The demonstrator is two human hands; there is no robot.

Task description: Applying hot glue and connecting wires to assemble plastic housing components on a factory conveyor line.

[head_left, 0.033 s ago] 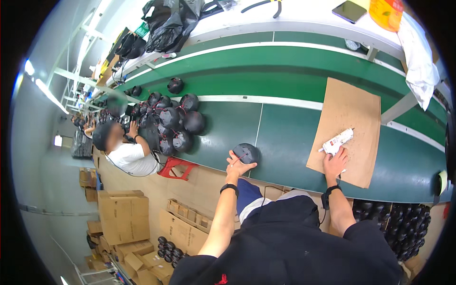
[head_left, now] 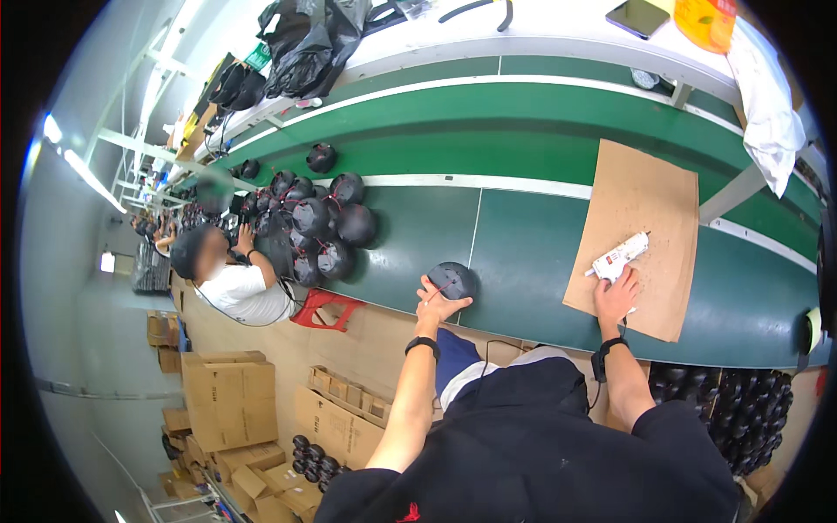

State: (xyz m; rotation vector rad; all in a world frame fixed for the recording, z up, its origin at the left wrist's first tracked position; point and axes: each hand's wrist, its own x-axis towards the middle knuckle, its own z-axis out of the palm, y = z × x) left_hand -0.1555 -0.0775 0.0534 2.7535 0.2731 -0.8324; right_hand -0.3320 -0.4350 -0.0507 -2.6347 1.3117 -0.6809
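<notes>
Locate black domed shell (head_left: 452, 280) just below frame centre, at near edge of green table (head_left: 532, 261). Cannot confirm contact between shell and table. Find left grip (head_left: 440, 307) at lower left of shell, cupped around it and grasping, with thumb along lower edge and fingers up the left side. Treat shell as round from this angle, without clear long axis.

Locate white glue gun (head_left: 621, 256) right of centre, over flat cardboard sheet (head_left: 641, 187). Find right grip (head_left: 615, 298) directly below gun body, apparently curled around a handle largely hidden by the fingers. Read long axis of gun as a diagonal, from lower left to upper right. Cannot tell nozzle from rear end at this scale.

Take key relation as follows: gun to the right of shell, slightly higher in the frame, well apart, with lower-left end directed roughly toward shell. Regard left grip as nearer to shell, right grip as nearer to gun.

See also cluster of similar black shells (head_left: 356, 225), left of centre.
</notes>
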